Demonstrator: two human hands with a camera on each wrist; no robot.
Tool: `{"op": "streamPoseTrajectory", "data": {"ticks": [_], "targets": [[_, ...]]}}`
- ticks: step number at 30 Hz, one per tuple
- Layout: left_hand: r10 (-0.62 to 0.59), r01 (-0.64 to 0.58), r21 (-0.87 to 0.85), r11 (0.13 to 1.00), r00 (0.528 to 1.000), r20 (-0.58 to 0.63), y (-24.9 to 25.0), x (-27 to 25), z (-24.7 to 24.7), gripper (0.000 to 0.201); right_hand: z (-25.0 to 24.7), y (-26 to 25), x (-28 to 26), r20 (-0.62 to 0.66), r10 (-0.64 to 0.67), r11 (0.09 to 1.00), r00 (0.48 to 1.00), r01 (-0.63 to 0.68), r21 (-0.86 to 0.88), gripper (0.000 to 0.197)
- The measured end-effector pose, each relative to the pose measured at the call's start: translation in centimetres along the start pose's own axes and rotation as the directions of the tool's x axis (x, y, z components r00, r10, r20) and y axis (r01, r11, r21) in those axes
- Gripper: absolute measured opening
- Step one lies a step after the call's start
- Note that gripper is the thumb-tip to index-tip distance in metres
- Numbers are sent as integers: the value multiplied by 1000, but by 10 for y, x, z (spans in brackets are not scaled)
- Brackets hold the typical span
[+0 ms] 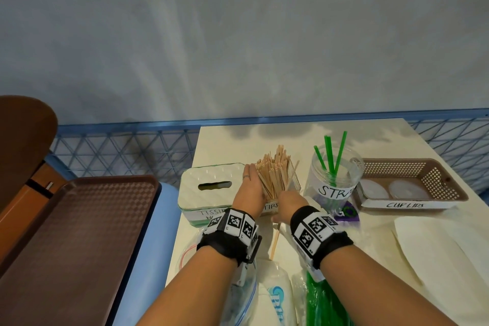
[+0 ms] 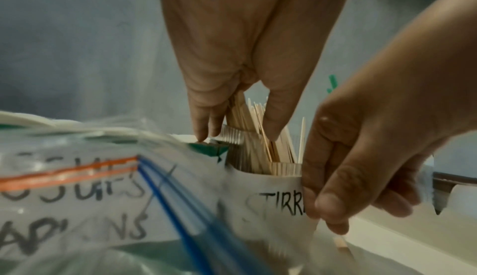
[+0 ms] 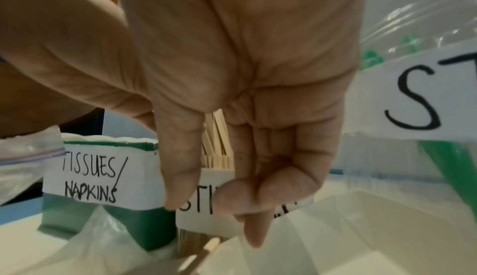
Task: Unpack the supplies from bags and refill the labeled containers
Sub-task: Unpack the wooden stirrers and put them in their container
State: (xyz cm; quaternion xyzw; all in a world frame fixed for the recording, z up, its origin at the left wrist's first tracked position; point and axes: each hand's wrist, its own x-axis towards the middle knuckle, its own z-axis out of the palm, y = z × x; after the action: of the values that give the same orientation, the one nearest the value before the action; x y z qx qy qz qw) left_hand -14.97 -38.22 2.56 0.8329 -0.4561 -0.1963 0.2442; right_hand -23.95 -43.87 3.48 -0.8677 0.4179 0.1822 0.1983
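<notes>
Head view, with both wrist views. The wooden stirrers point(image 1: 275, 174) were seen standing fanned out in the clear stirrer container point(image 1: 292, 180), whose white label read "STIRR…", between the tissue box point(image 1: 211, 188) labelled "TISSUES/NAPKINS" and the straw jar point(image 1: 332, 180). The left hand point(image 1: 251, 188) was laid against the left side of the bundle — its fingers straight, the thumb pressed on the sticks in the left wrist view. The right hand point(image 1: 289, 205) was placed at the front of the container; its fingers point(image 2: 333, 187) were curled over the labelled wall, though whether the container was truly gripped could not be told. One loose stirrer point(image 1: 275, 241) lay on the white table point(image 1: 225, 145) just in front of the container. A few green straws point(image 1: 330, 159) stood in the jar, and clear lids lay in the brown basket point(image 1: 412, 182) labelled "CUP LIDS". Zip bags point(image 1: 238, 294) of supplies lay nearest the person — one held green straws.
</notes>
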Motion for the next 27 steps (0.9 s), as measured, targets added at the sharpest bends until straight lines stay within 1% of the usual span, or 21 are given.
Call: {"op": "streamPoseTrajectory", "data": {"ticks": [4, 6, 8, 11, 12, 13, 15, 17, 18, 20, 21, 22, 23, 25, 27], "targets": [[-8, 8, 10, 1000, 1000, 7, -1, -2, -1, 76, 4, -2, 7, 29, 21, 997, 999, -19, -70, 46], [-3, 3, 5, 1000, 1000, -2, -2, -2, 0, 76, 4, -1, 12, 37, 18, 996, 999, -15, -87, 43], [4, -4, 5, 1000, 1000, -14, -2, -1, 1, 76, 2, -1, 14, 63, 18, 994, 998, -11, -107, 36], [0, 0, 0, 1000, 1000, -11, -3, -1, 1, 76, -6, -3, 13, 79, 5, 993, 997, 5, -122, 17], [3, -3, -7, 1000, 1000, -8, -3, -1, 0, 75, -13, -3, 10, 45, -2, 995, 999, 6, -100, 17], [10, -10, -16, 1000, 1000, -8, -4, -1, -1, 75, -24, -2, 6, -23, -13, 998, 1000, 12, -58, 19], [18, -18, -32, 999, 1000, -9, -4, -1, -1, 75, -51, 0, -2, -205, -30, 997, 978, 44, 66, 18], [14, -14, -32, 999, 1000, 0, -4, -2, -2, 75, -79, 1, -12, -382, -41, 983, 923, 106, 151, 17], [11, -11, -32, 999, 1000, 2, -4, -2, -2, 75, -92, 1, -18, -454, -51, 978, 889, 136, 157, 16], [9, -9, -40, 999, 1000, 2, -3, -2, -3, 75, -109, 1, -28, -577, -92, 978, 812, 181, 99, 16], [10, -9, -42, 999, 1000, 3, -2, -2, -4, 75, -113, 1, -30, -617, -118, 980, 778, 190, 53, 17], [7, -7, -44, 999, 1000, 4, -2, -2, -4, 75, -114, 0, -31, -629, -141, 982, 765, 191, 13, 17], [4, -3, -44, 999, 1000, 4, -2, -2, -5, 75, -112, -2, -29, -620, -158, 982, 768, 189, -17, 16], [4, -4, -37, 999, 1000, 3, -1, -3, -6, 76, -98, -5, -21, -557, -190, 980, 808, 186, -65, 15], [2, -1, -34, 999, 1000, 18, 1, -6, -7, 80, -83, -7, -15, -491, -193, 981, 849, 183, -68, 15]]}}
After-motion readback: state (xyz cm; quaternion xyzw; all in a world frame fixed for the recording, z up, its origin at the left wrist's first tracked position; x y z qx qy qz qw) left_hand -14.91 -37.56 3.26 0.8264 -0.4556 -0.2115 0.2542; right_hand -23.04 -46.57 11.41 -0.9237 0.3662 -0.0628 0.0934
